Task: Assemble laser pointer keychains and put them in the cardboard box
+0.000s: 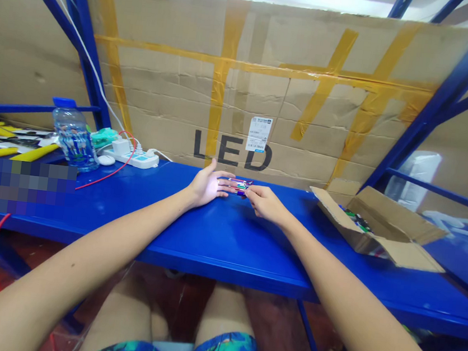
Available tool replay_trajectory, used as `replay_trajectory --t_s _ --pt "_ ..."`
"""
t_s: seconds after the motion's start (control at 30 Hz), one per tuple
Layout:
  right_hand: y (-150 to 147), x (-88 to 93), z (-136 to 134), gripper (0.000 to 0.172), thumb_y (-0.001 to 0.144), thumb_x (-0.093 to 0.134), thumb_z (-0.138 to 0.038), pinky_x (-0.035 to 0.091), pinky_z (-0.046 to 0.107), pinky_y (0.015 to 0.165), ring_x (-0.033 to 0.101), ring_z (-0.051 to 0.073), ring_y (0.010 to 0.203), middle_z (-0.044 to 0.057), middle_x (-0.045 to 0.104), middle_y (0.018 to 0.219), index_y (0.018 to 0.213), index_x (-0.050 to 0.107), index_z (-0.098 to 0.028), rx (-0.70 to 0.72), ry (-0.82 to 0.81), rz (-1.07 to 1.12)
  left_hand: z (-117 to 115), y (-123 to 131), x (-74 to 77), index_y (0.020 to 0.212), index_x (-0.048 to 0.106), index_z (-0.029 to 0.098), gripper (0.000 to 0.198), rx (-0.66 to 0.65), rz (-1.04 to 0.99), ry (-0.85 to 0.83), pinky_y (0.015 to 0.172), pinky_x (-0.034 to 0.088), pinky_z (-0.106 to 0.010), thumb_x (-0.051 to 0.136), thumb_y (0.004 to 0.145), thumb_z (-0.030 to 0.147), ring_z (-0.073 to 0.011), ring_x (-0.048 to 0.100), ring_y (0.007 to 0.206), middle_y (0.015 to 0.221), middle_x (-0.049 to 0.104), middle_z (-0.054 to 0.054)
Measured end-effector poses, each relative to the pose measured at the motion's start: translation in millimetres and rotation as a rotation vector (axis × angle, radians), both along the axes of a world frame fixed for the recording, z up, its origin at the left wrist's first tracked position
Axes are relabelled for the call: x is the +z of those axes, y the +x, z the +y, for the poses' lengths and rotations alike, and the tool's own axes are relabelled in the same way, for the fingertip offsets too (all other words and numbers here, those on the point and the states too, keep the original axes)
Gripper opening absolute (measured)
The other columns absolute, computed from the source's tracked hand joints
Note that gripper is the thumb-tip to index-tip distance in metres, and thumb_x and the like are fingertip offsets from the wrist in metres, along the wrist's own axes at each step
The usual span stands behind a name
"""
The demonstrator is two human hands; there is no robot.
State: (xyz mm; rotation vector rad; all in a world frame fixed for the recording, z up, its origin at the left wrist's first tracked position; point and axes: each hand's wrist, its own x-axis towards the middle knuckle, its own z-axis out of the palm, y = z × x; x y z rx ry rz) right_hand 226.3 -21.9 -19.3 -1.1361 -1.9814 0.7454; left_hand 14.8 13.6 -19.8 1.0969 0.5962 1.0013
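Above the blue table, my right hand point(262, 201) pinches the right end of a small bundle of thin, shiny, coloured items point(239, 185), red, green and purple in places. What exactly they are is too small to tell. My left hand point(209, 186) is spread, palm turned to the right with the thumb up, and its fingertips are at the bundle's left end. On the right of the table, an open cardboard box point(367, 246) holds several small green, black and blue pieces point(358, 219).
A blue table point(209, 246) spans the view, with a large cardboard sheet point(175, 95) behind it. At the left are a water bottle point(75, 138), a white power strip point(141, 158), a red cable point(111, 173) and yellow-handled tools point(36, 152). Blue shelf posts flank the table.
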Motion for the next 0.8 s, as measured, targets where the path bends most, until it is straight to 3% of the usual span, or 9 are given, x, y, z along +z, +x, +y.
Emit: replay_trajectory --t_s 0.33,0.8 --pt "-1 3.3 -3 0.034 0.091 0.046 -0.040 0.031 0.028 0.055 0.041 0.014 0.055 -0.003 0.042 0.054 0.064 0.045 -0.021 0.076 0.104 -0.098 0 -1 -0.5 0.106 0.066 0.008 0.076 -0.029 0.014 0.002 0.068 0.047 -0.033 0.024 0.094 0.071 -0.0266 0.067 0.083 0.095 0.071 -0.020" --pt "5 4.7 3 0.033 0.088 0.043 -0.037 0.031 0.029 0.063 0.042 0.015 0.063 0.000 0.050 0.060 0.062 0.049 -0.018 0.007 0.187 -0.203 1 2 -12.6 0.105 0.065 0.006 0.078 0.031 0.014 -0.011 0.067 0.050 -0.035 0.024 0.094 0.071 -0.0269 0.068 0.074 0.085 0.072 -0.022"
